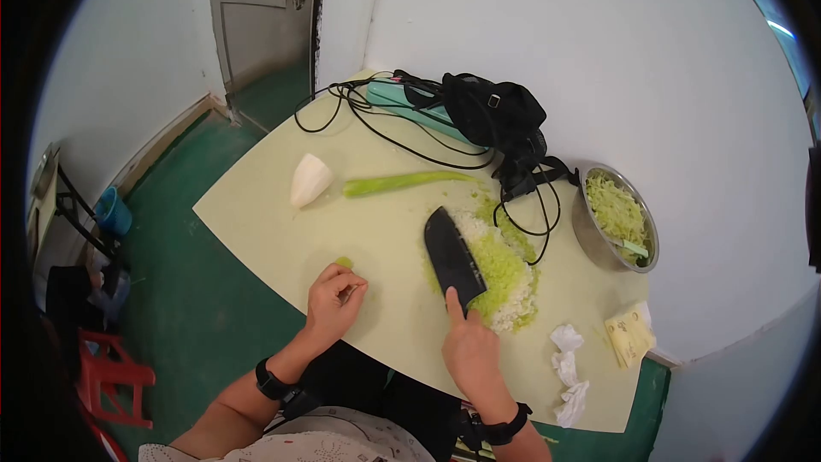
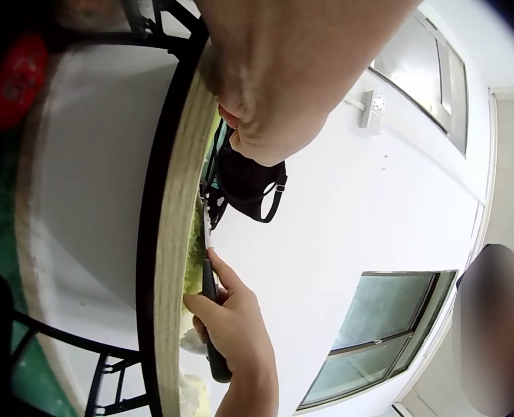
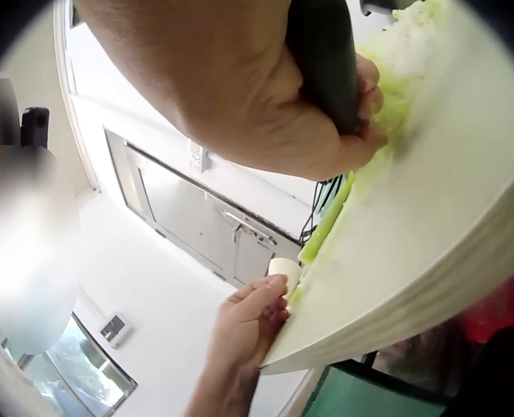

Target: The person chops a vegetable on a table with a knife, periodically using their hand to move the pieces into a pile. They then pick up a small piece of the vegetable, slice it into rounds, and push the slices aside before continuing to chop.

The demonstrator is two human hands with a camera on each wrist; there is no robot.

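My right hand (image 1: 473,351) grips the handle of a black kitchen knife (image 1: 453,258), index finger stretched along the blade's base. The broad blade lies over the left side of a heap of finely chopped green and white vegetable (image 1: 505,272). To the left, my left hand (image 1: 336,301) is at the table's near edge, fingers curled and thumb tip against the fingertips. A small green vegetable piece (image 1: 344,263) shows just past its knuckles. Farther back lie a long green stalk (image 1: 410,181) and a peeled white vegetable chunk (image 1: 310,180). The right wrist view shows the knife handle (image 3: 322,65) inside the palm.
A metal bowl (image 1: 590,235) of shredded green vegetable stands at the right edge. Black straps and a bag (image 1: 492,111), a teal case (image 1: 398,96) and loose cables occupy the back. Crumpled tissues (image 1: 566,368) and a yellow packet (image 1: 630,335) lie front right on the pale table (image 1: 265,222).
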